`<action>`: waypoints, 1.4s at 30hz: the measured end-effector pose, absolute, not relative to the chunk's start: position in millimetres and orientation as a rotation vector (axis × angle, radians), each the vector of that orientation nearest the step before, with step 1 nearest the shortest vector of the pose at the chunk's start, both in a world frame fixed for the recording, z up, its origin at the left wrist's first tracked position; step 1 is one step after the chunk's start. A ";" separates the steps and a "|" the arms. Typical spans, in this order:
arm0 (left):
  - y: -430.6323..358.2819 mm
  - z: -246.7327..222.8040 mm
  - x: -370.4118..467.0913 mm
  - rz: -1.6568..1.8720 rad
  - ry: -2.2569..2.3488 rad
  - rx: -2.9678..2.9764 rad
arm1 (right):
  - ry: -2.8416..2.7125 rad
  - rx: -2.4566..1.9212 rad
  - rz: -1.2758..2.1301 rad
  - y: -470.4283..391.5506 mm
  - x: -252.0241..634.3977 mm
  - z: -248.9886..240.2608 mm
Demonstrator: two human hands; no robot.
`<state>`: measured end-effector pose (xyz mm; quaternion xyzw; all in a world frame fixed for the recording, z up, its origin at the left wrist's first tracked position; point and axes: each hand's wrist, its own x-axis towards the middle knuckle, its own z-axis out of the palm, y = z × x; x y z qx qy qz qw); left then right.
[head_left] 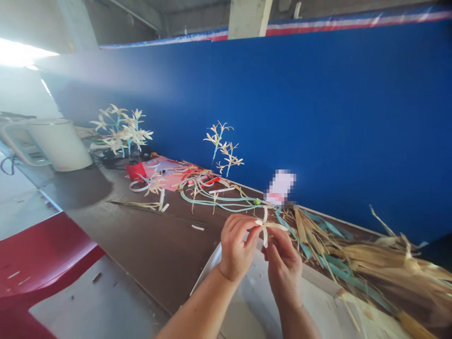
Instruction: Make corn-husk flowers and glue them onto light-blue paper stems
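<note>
Above the white tray [318, 280], near its far edge, I see the pale four-petal flower [264, 227] upright, petals spread like a cross. The left hand [236, 245] pinches its left petal; the right hand [285, 263] has fingers closed at its lower right side, near the centre. Both hands look equally near. Beyond, pale-blue cord [226, 204] lies on the brown table [169, 263].

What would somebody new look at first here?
Probably the huge blue panel across the back. Then the pale, star-shaped piece between the left hand and right hand, just below the middle. Cream flowers also stand out, right of the white jug.
</note>
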<state>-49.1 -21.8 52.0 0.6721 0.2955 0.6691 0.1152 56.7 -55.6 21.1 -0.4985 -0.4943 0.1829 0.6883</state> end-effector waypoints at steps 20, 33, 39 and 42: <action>-16.4 45.0 -42.6 1.759 1.016 1.764 | -0.959 -1.259 0.640 -50.5 63.3 18.9; -14.6 43.8 -41.1 1.714 1.043 1.794 | -0.899 -1.271 0.678 -49.8 64.6 21.6; -16.4 45.7 -42.1 1.735 1.014 1.842 | -0.826 -1.230 0.702 -47.5 67.6 18.6; -16.7 44.9 -41.8 1.737 0.997 1.855 | -0.763 -1.186 0.716 -46.1 69.4 18.1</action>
